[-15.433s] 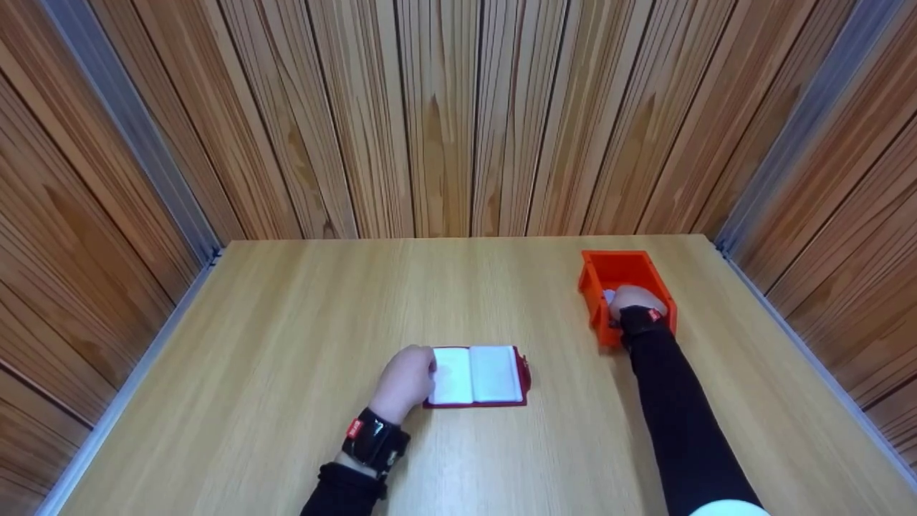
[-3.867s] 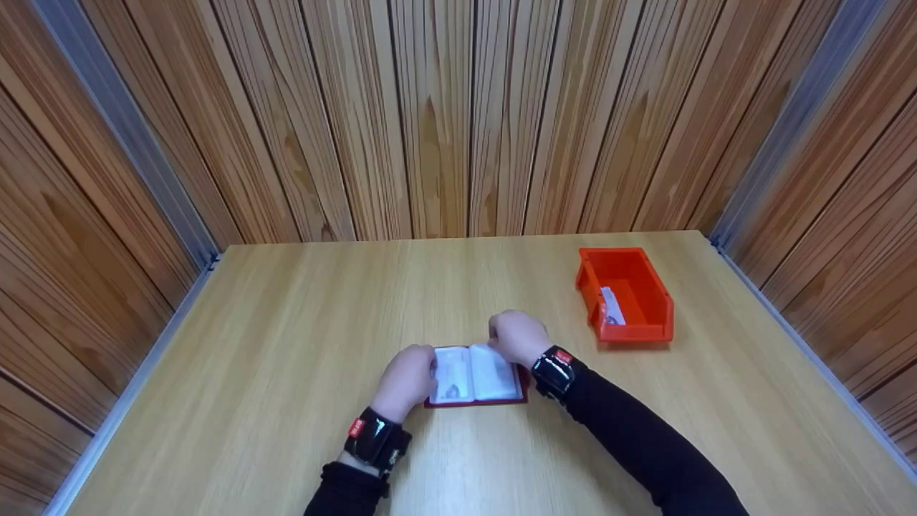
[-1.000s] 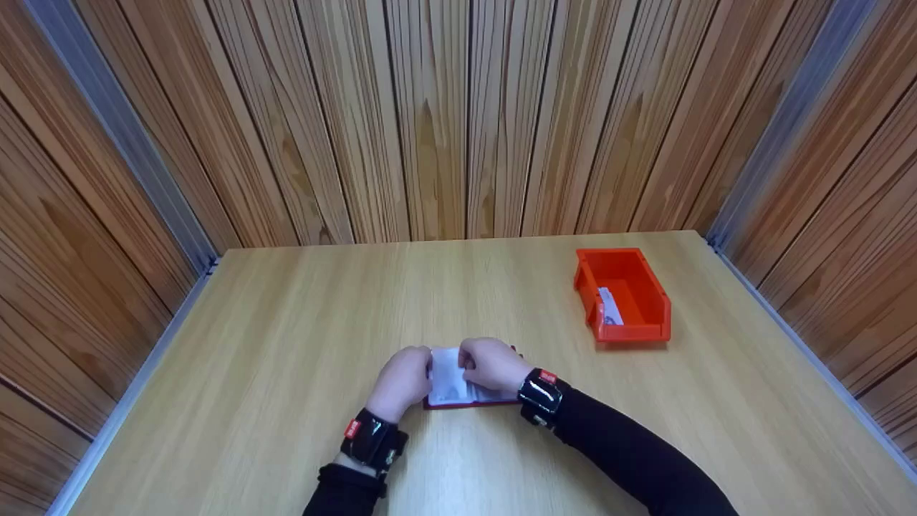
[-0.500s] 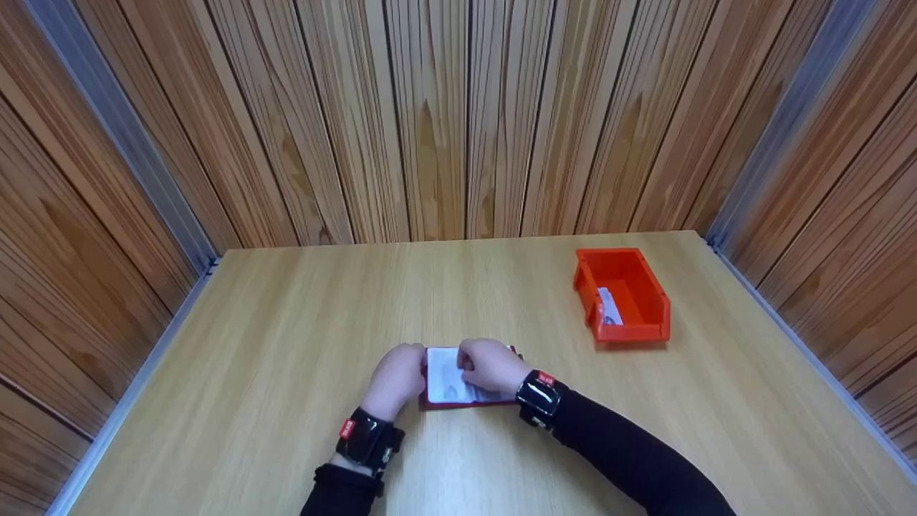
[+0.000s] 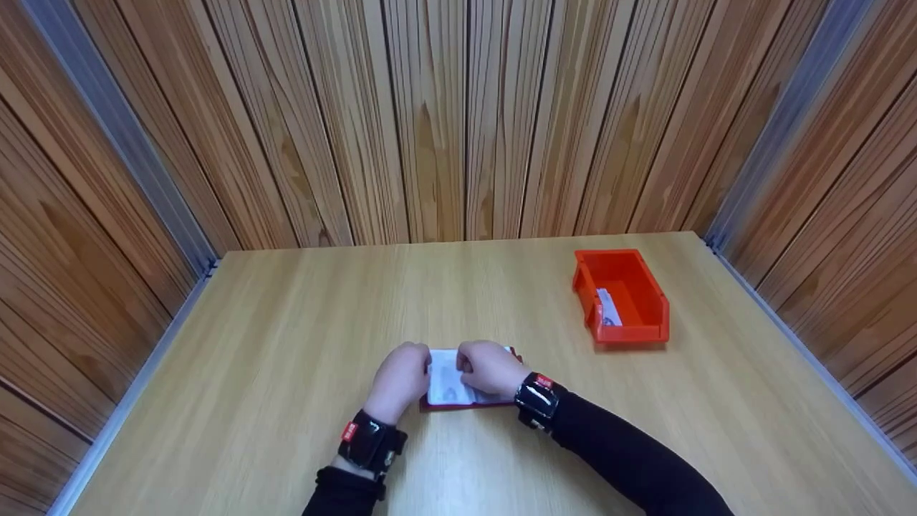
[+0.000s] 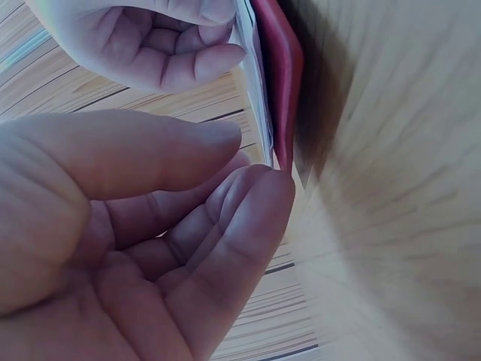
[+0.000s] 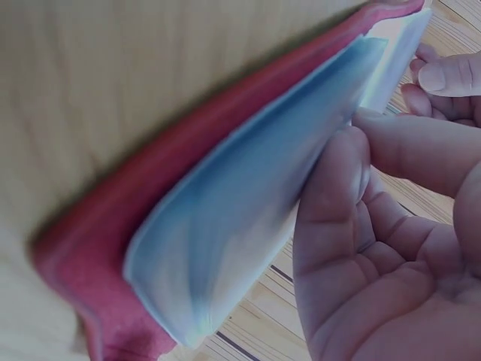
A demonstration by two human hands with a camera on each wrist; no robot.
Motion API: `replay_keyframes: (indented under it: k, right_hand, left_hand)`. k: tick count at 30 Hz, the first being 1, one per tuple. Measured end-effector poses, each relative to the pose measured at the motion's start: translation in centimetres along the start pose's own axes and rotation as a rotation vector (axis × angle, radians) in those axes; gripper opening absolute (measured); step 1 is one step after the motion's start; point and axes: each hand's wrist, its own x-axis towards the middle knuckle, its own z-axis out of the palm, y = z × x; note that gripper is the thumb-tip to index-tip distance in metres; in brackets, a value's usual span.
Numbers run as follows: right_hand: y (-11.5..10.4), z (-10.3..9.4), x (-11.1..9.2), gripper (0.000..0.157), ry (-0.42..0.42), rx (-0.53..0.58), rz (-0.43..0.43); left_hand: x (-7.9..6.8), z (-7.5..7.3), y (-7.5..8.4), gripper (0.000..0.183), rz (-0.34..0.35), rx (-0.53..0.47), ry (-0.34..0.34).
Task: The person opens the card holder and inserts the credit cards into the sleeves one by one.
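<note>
A small red card holder (image 5: pixel 466 406) lies spread flat on the table, with whitish clear sleeve pages (image 5: pixel 443 380) inside. A faint printed figure shows low on its left page. My left hand (image 5: pixel 397 376) is at the holder's left edge. In the left wrist view its fingertips (image 6: pixel 274 184) meet that edge, and the thumb stands apart from the pages. My right hand (image 5: pixel 494 369) lies across the right page and the fold. Seen from the right wrist, its thumb and forefinger come together at the edge of a sleeve page (image 7: pixel 248 203); most of what they pinch is hidden.
An orange-red open bin (image 5: pixel 634 333) stands at the right rear of the wooden table (image 5: pixel 322 301). A pale printed card (image 5: pixel 609 308) leans along its left inner side. Wood-plank walls (image 5: pixel 437 122) enclose the back and both sides.
Since the oldest frame, my right hand has left the bin and come to the holder, whose left page now shows a printed figure. Lately my left hand shifted slightly left, then back; my right stays nearly still.
</note>
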Motion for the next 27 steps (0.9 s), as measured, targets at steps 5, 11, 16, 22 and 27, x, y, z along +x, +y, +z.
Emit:
replay_keyframes:
  k: [5,11,16,22,27]
  right_hand:
    - [-0.1,0.0,-0.1,0.01,-0.012,0.014,0.013]
    - [-0.3,-0.1,0.1,0.008,-0.042,0.019,0.048]
    - [-0.4,-0.1,0.1,0.007,-0.045,0.026,0.05]
    - [-0.2,0.0,0.0,0.008,-0.036,0.029,0.04]
    - [0.1,0.0,-0.1,0.008,-0.021,0.035,0.024]
  left_hand:
    - [0.3,0.1,0.3,0.008,-0.035,0.002,-0.031]
    - [0.8,-0.2,0.8,0.008,-0.031,0.008,-0.06]
    - [1.2,0.1,0.7,0.01,0.009,0.048,-0.058]
    - [1.6,0.7,0.6,0.014,-0.028,0.062,-0.08]
    - [1.6,0.8,0.7,0.015,-0.015,0.068,-0.074]
